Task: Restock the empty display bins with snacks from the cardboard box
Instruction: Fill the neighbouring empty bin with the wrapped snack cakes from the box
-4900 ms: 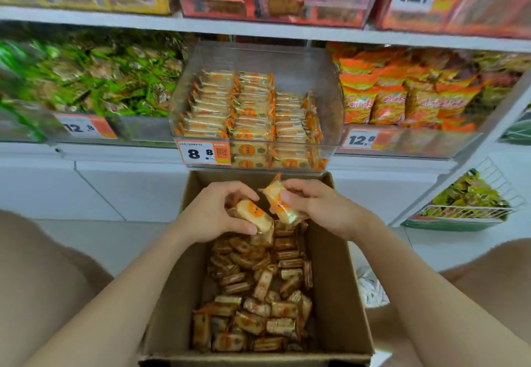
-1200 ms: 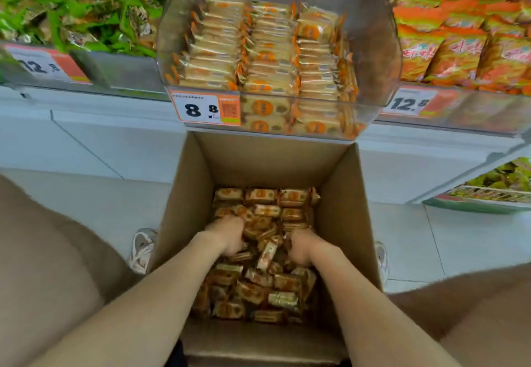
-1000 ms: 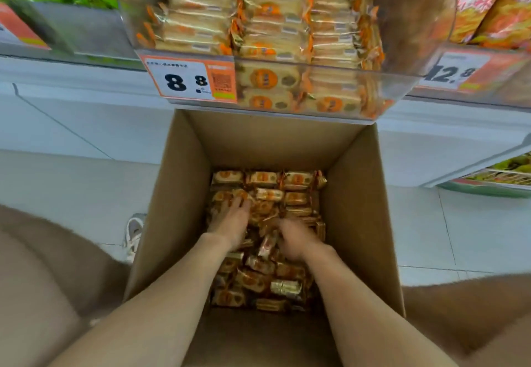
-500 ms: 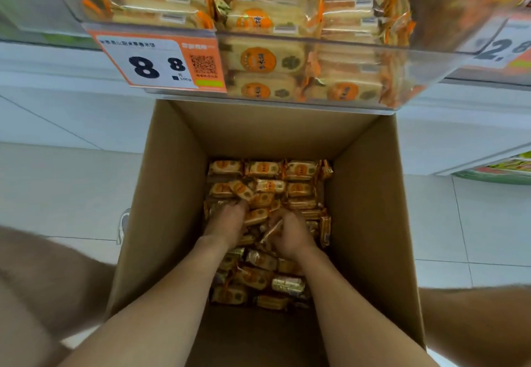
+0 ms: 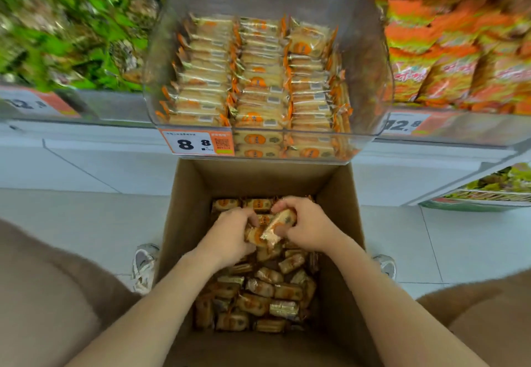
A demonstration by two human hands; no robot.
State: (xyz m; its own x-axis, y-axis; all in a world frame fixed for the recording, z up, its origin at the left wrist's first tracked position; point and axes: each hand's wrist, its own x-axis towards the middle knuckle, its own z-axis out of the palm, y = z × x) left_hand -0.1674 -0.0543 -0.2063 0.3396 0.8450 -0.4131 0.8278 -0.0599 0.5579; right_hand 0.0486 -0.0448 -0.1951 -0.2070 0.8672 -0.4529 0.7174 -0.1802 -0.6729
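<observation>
Snacks (image 5: 277, 224) now lifted in cardboard box (image 5: 186, 223) on tiled floor (image 5: 86, 217).

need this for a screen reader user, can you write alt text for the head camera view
From above, a person's left hand and right hand grip wrapped snacks inside an open cardboard box of them. Just beyond it, a clear display bin holds neat rows of similar snacks, with an 8.8 price tag on its front.

Price tag (image 5: 197, 142) on display bin (image 5: 372, 67) reads 8.8; right tag (image 5: 403, 124), 12.8.
</observation>
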